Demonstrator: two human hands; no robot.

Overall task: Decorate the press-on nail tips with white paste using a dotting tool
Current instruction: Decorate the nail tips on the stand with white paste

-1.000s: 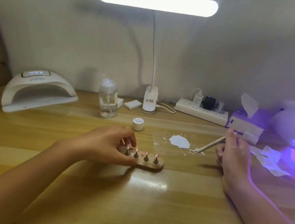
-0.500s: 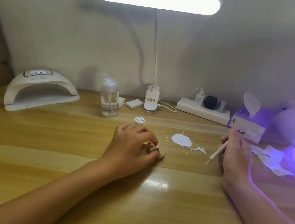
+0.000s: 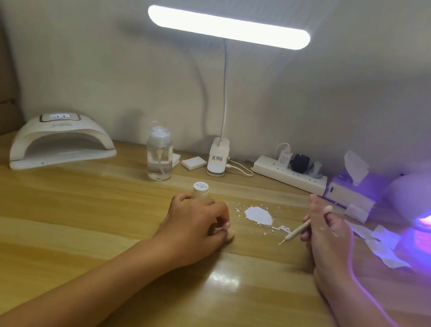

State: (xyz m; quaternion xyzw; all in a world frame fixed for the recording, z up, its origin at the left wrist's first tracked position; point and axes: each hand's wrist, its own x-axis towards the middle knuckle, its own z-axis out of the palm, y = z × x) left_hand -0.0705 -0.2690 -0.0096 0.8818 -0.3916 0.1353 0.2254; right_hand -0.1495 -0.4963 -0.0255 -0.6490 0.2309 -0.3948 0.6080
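Holding the dotting tool [image 3: 296, 231] like a pencil, the right hand [image 3: 328, 231] rests on the table [image 3: 67, 213] at the right. The tool's thin tip points down and to the left, close to the wood. The white paste [image 3: 258, 214] sits in a little heap between the two hands, a bit farther back, with small crumbs around it.

The left hand [image 3: 196, 223] is curled over the wooden stand [image 3: 230, 238] — only a small pale end seems to peek out at the right of the fingers. The nail tips are hidden under that hand, so I cannot tell if any have paste on them yet.

What could go wrong? The left fingers lie right over the nail tips, so a squeeze or a slip could knock one loose or smear wet paste. If the tool digs too deep into the heap, it could pick up a big blob, and the dot would come out fat and messy. The small jar [image 3: 201, 188] stands just behind the left hand — a quick move back could tip it. The paper scraps [image 3: 378, 240] near the right hand could also stick to a pasty tool.
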